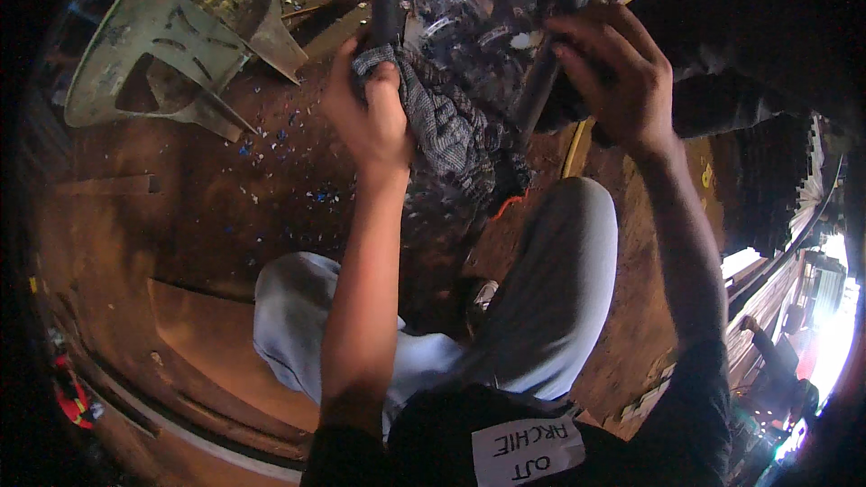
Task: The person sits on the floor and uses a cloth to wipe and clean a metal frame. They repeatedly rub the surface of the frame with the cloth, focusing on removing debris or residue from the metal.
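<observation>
A grey patterned cloth [442, 131] lies bunched against the lower end of a dark metal tube [385, 0]. My left hand [374, 113] is closed on the cloth, its thumb pressing it toward the tube. A dark, shiny tread-patterned metal plate [478, 0] lies between this tube and a second dark tube [541, 81] on the right. Over that right tube reaches my right hand [622, 68], with thumb and forefinger slightly apart and their tips at the tube. I see nothing held in it, and its other fingers are partly hidden.
A worn, pale plastic chair [194, 45] lies tipped over at the upper left. Small blue and white bits [271, 144] litter the brown floor. A curved brown sheet [225, 343] lies lower left. Another person's dark clothing [749, 27] fills the upper right. A further person [776, 370] is at the far right.
</observation>
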`<action>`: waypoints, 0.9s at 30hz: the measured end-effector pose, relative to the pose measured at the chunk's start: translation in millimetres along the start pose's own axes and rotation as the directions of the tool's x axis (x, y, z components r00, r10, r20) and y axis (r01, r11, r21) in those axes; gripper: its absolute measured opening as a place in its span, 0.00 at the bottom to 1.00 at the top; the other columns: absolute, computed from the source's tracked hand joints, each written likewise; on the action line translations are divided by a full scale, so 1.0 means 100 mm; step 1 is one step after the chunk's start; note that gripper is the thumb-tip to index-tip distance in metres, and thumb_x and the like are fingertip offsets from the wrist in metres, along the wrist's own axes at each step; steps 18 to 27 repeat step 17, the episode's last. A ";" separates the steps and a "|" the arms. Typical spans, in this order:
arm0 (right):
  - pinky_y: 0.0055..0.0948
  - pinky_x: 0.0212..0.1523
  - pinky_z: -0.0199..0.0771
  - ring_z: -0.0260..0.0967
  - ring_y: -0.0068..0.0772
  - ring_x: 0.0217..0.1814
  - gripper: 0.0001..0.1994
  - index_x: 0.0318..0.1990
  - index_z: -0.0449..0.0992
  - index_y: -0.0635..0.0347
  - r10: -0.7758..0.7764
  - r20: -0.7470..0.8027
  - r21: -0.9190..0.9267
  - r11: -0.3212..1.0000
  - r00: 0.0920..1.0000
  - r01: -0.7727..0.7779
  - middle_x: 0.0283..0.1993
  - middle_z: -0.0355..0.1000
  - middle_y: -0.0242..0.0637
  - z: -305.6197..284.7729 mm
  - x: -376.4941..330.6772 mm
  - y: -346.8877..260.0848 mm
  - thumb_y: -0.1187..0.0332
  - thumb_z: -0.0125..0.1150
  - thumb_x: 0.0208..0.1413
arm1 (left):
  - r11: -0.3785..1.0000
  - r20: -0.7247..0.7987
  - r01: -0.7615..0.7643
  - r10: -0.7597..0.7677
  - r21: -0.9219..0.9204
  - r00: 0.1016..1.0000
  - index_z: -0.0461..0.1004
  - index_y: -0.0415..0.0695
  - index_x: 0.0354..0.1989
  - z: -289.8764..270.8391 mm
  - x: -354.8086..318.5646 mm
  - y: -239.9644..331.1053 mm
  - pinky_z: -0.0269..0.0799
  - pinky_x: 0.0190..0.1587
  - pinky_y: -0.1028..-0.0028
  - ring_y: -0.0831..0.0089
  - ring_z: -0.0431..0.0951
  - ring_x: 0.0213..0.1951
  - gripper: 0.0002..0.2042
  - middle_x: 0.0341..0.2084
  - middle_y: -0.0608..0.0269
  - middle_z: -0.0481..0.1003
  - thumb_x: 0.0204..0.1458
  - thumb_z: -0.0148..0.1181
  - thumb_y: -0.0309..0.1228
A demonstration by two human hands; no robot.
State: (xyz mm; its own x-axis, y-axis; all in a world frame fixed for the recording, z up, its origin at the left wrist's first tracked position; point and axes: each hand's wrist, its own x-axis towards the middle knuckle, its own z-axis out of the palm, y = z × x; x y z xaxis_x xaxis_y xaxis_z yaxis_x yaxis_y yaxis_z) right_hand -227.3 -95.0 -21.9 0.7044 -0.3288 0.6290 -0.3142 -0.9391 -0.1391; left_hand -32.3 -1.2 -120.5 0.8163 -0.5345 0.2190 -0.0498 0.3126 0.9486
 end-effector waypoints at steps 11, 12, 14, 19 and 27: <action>0.35 0.34 0.75 0.72 0.41 0.36 0.10 0.34 0.73 0.56 0.033 0.100 -0.106 0.994 0.994 -0.022 0.34 0.70 0.37 0.07 0.13 -0.26 0.68 0.66 0.45 | 0.989 0.096 -0.146 0.146 -0.005 0.985 0.71 0.29 0.44 -0.03 0.00 0.08 0.67 0.40 0.74 0.72 0.71 0.34 0.21 0.31 0.56 0.74 0.40 0.49 0.27; 0.36 0.34 0.75 0.72 0.42 0.36 0.09 0.34 0.72 0.57 0.027 0.164 -0.121 0.993 0.986 -0.007 0.33 0.69 0.37 0.03 0.17 -0.25 0.67 0.65 0.46 | 0.987 0.092 -0.163 0.163 -0.006 0.982 0.71 0.29 0.44 -0.03 0.01 0.07 0.67 0.40 0.74 0.72 0.72 0.34 0.21 0.32 0.56 0.74 0.39 0.48 0.27; 0.35 0.33 0.75 0.72 0.41 0.35 0.09 0.33 0.72 0.58 0.000 0.248 -0.126 0.991 0.969 0.032 0.32 0.69 0.38 -0.01 0.24 -0.24 0.68 0.65 0.46 | 0.989 0.091 -0.146 0.147 -0.013 0.985 0.72 0.30 0.44 -0.03 0.01 0.07 0.67 0.41 0.75 0.73 0.71 0.34 0.21 0.32 0.56 0.74 0.39 0.48 0.27; 0.31 0.31 0.74 0.73 0.38 0.32 0.11 0.34 0.73 0.60 -0.085 0.302 -0.114 0.986 0.949 0.125 0.32 0.69 0.37 -0.02 0.34 -0.22 0.71 0.68 0.44 | 0.993 0.101 -0.115 0.116 -0.017 0.988 0.72 0.31 0.46 -0.05 0.01 0.07 0.66 0.43 0.75 0.72 0.72 0.36 0.22 0.32 0.54 0.75 0.40 0.48 0.27; 0.31 0.31 0.74 0.73 0.38 0.32 0.11 0.34 0.73 0.60 -0.085 0.302 -0.114 0.986 0.949 0.125 0.32 0.69 0.37 -0.02 0.34 -0.22 0.71 0.68 0.44 | 0.993 0.101 -0.115 0.116 -0.017 0.988 0.72 0.31 0.46 -0.05 0.01 0.07 0.66 0.43 0.75 0.72 0.72 0.36 0.22 0.32 0.54 0.75 0.40 0.48 0.27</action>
